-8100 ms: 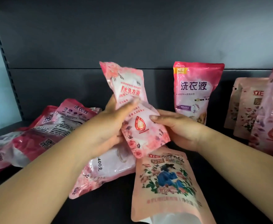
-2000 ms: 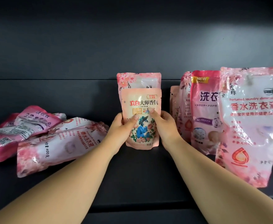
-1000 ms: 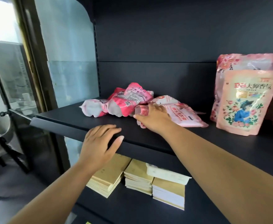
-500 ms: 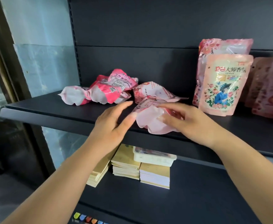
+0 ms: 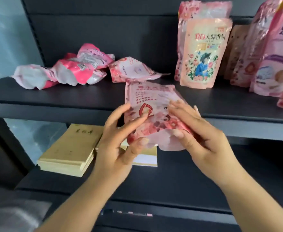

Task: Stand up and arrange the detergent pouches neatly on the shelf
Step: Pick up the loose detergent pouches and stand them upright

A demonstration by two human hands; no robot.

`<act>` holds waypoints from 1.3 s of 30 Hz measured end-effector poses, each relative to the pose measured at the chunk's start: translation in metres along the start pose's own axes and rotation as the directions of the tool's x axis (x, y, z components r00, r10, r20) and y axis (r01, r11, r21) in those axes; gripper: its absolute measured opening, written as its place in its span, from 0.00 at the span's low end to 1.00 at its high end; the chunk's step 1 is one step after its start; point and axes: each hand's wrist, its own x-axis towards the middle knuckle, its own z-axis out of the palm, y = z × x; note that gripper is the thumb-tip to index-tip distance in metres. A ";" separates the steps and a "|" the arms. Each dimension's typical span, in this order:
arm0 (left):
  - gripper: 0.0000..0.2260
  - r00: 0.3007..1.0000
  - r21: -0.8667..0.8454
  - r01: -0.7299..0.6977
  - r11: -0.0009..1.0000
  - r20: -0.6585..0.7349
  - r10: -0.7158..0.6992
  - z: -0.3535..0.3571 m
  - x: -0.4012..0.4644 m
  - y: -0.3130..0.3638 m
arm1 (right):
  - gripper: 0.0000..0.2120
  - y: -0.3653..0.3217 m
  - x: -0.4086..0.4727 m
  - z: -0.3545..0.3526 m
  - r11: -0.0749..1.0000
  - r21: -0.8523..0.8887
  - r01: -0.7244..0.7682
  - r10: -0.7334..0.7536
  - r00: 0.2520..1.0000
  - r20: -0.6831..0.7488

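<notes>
Both hands hold a pink floral detergent pouch (image 5: pixel 151 104) in front of the dark shelf's (image 5: pixel 53 97) front edge. My left hand (image 5: pixel 120 139) grips its lower left side, thumb on the front. My right hand (image 5: pixel 196 131) pinches its lower right corner. A floral pouch (image 5: pixel 134 70) lies flat on the shelf behind it. Two or more bright pink pouches (image 5: pixel 70 71) lie crumpled at the left. At the right, a peach pouch with a blue figure (image 5: pixel 202 54) stands upright before a taller pink one (image 5: pixel 204 9), with several more upright pouches (image 5: pixel 269 52) beside them.
On the lower shelf (image 5: pixel 187 173) lie stacks of tan booklets (image 5: pixel 70 148) and a white-edged stack (image 5: pixel 145 158), partly hidden by my hands. A pale glass panel (image 5: pixel 6 30) borders the unit on the left. The shelf back wall is dark grey.
The pouch has come off the shelf surface and now hangs in front of its edge. My left hand, reaching half a second ago, now grips it too. The view has dropped lower.
</notes>
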 end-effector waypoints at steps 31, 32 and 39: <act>0.22 0.864 -0.404 0.478 0.780 0.374 -0.336 0.016 0.053 0.045 | 0.19 -0.042 0.006 -0.027 0.594 0.673 -0.440 0.618 0.785 -0.032; 0.25 0.876 -0.381 0.445 0.810 0.371 -0.307 0.018 0.072 0.050 | 0.18 -0.041 0.020 -0.038 0.659 0.641 -0.392 0.581 0.808 -0.103; 0.34 0.829 -0.350 0.429 0.833 0.519 -0.208 0.054 0.180 0.061 | 0.12 -0.005 0.103 -0.098 0.888 0.396 -0.235 0.379 0.862 -0.337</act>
